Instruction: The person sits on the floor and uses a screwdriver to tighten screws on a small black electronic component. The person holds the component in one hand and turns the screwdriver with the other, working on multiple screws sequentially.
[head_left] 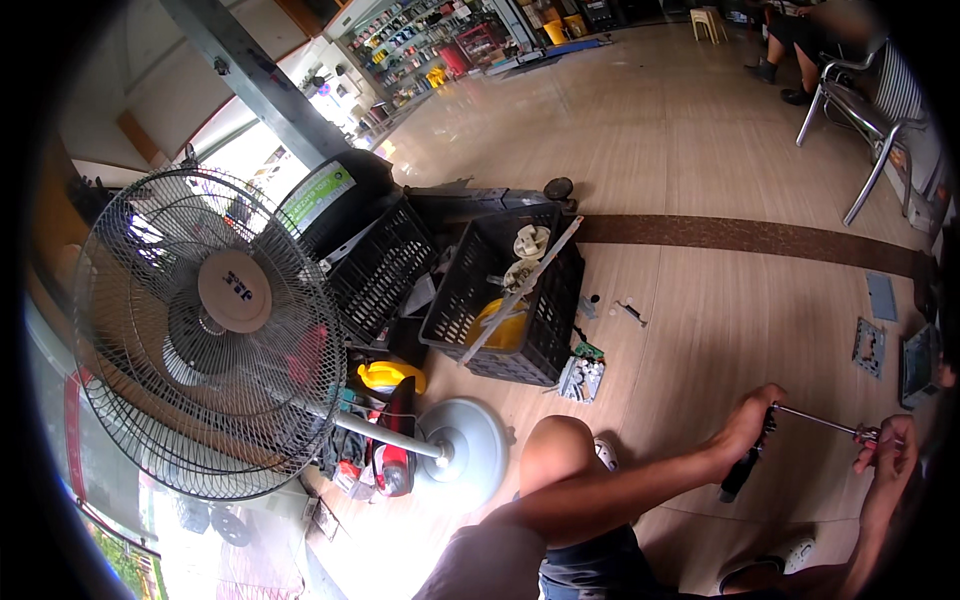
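Note:
My left hand is closed round a long black part, whose lower end sticks out below the fingers; its exact kind is unclear. At the right, my right hand grips the reddish, partly see-through handle of a screwdriver. The metal shaft runs leftward from that handle, and its tip meets the black part at my left fingers. My left hand covers the spot where they touch.
A standing fan with a round grey base is at left. Black crates hold old parts. Grey panels and an open box lie at right. Small pieces are on the floor. Someone sits near a metal chair.

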